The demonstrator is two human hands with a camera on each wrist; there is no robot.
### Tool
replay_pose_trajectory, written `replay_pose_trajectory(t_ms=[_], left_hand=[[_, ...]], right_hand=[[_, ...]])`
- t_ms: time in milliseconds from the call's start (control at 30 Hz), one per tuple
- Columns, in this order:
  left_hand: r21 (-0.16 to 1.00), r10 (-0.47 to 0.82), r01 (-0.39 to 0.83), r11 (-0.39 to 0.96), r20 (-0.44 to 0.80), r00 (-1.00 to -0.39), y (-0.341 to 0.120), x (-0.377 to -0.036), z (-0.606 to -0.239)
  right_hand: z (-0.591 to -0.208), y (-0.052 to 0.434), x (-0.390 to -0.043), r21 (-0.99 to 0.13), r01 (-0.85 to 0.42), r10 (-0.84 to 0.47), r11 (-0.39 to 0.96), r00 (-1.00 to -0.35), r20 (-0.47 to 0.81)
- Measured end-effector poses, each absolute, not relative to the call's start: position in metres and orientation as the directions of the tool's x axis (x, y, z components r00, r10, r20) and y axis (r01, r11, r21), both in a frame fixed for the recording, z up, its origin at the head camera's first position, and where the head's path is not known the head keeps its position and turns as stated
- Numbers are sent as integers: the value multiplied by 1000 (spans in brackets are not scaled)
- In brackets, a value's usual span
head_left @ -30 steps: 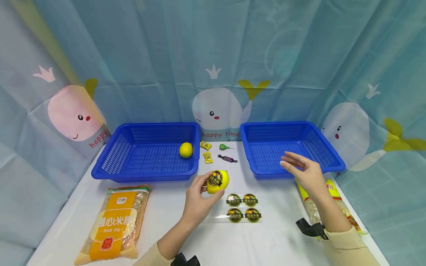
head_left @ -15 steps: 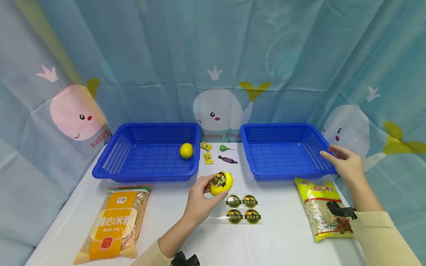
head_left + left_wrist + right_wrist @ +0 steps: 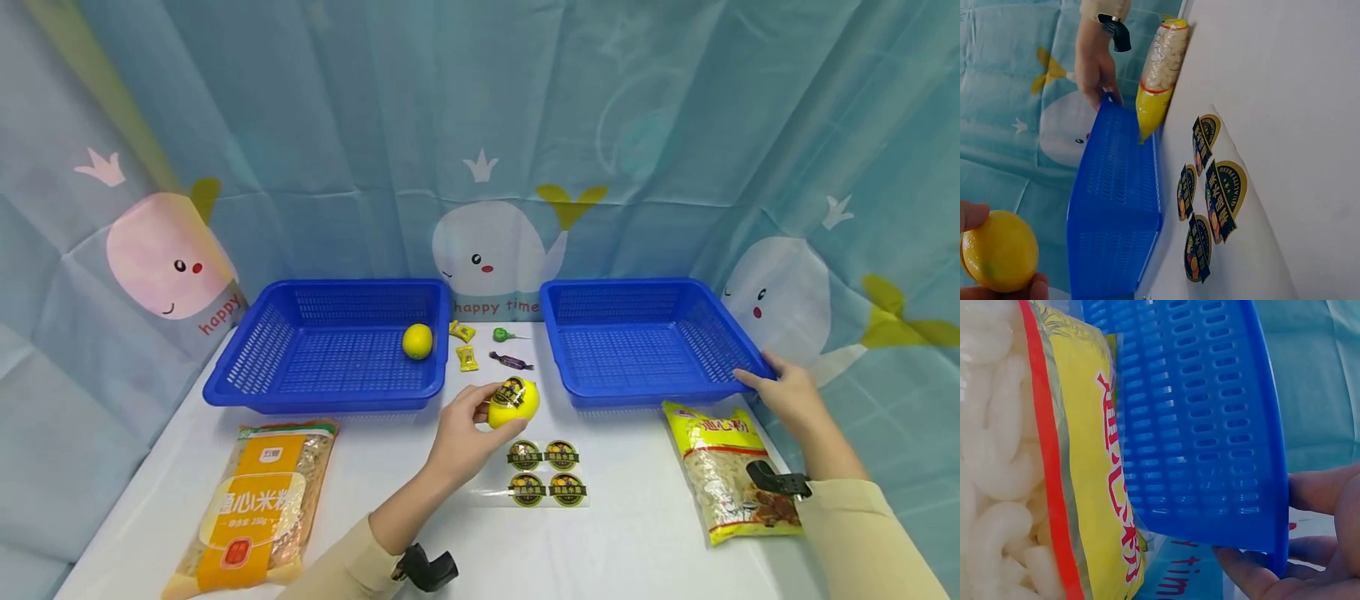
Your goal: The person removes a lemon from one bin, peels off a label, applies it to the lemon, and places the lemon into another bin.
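From the head view I see the whole table (image 3: 645, 533); the wrist views only give me pieces. The left wrist view shows my left hand's (image 3: 467, 433) thumb and a fingertip pinching the lemon (image 3: 513, 403), but not its sticker, which only the head view shows on the top face. The right wrist view shows what the head view hides: my right hand's (image 3: 780, 392) fingers (image 3: 1254, 572) curl under the corner of the right basket (image 3: 645, 337), with others over the rim, so I have it gripped there.

I count two blue baskets, the left basket (image 3: 330, 346) holding one lemon (image 3: 417, 341), so two lemons in all. Four stickers sit on the sheet (image 3: 537, 473), just below the held lemon. Four sweets (image 3: 480, 343) lie between the baskets: two yellow, one green, one dark. Two noodle bags: one orange bag (image 3: 251, 504) at the front left, one yellow bag (image 3: 731, 467) beside my right wrist, its top edge tucked against the right basket in the right wrist view.

The held lemon is lifted off the table, between the two baskets, nearer the front.
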State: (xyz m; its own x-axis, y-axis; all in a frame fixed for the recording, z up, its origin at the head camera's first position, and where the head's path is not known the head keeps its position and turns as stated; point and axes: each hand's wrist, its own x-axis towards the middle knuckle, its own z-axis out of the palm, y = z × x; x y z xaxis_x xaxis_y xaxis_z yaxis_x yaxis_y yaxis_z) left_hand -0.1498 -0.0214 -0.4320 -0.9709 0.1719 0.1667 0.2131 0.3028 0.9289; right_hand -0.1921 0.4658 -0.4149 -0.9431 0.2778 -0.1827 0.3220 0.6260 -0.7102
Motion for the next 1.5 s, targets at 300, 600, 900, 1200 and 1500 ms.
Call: replay_pose_trajectory(t_ms=[300, 600, 900, 1200, 1500], left_hand=[[855, 298, 322, 405, 210, -931, 11, -178, -425], [833, 311, 330, 445, 202, -929, 47, -200, -422], [799, 280, 322, 508, 200, -939, 75, -216, -419], [715, 353, 401, 572, 226, -908, 89, -230, -428], [700, 411, 423, 575, 200, -890, 88, -228, -435]], right_hand=[[-416, 466, -187, -695, 320, 265, 643, -945, -190], [-413, 463, -189, -696, 344, 272, 630, -937, -217], [-412, 467, -191, -702, 340, 255, 626, -940, -228], [-413, 468, -193, -717, 320, 231, 620, -947, -222], [-414, 470, -193, -704, 349, 248, 619, -937, -246]])
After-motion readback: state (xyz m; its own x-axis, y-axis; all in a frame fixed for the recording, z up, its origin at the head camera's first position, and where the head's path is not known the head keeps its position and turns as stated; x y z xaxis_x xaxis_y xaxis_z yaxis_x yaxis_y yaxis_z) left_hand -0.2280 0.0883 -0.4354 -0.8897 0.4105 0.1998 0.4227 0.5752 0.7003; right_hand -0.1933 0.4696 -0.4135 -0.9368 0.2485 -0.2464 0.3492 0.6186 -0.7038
